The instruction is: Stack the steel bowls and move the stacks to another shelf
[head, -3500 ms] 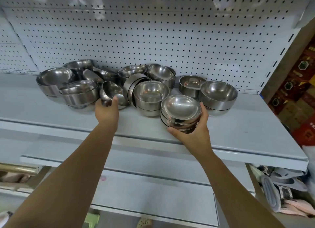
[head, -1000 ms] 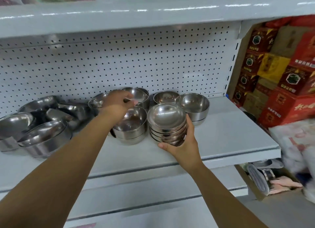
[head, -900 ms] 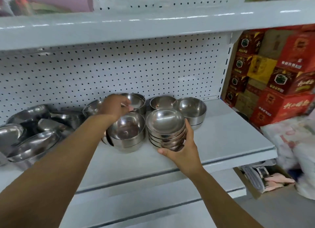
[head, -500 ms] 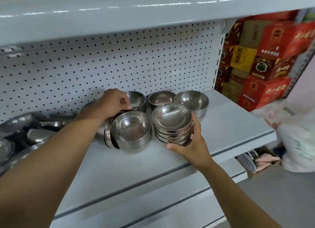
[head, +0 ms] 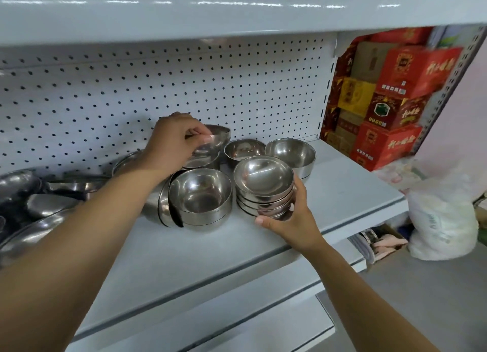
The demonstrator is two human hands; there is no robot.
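Observation:
Steel bowls lie on a grey shelf (head: 350,193) backed by pegboard. My right hand (head: 292,217) grips the near side of a stack of several nested steel bowls (head: 263,185), which sits on the shelf. My left hand (head: 174,143) pinches the rim of a single steel bowl (head: 213,141) and holds it lifted above another bowl near the back. A larger pair of nested bowls (head: 200,196) sits between my arms, with tilted bowls leaning against its left side.
Two more bowls (head: 290,151) stand behind the stack. Loose bowls (head: 39,201) crowd the shelf's left end. Another shelf (head: 237,12) hangs overhead and lower shelves (head: 237,312) jut out below. Red cartons (head: 390,101) and a white bag (head: 442,220) are at the right.
My left hand has lifted the back bowl up by its rim. My right hand stays on the stack. The view has come closer and shifted.

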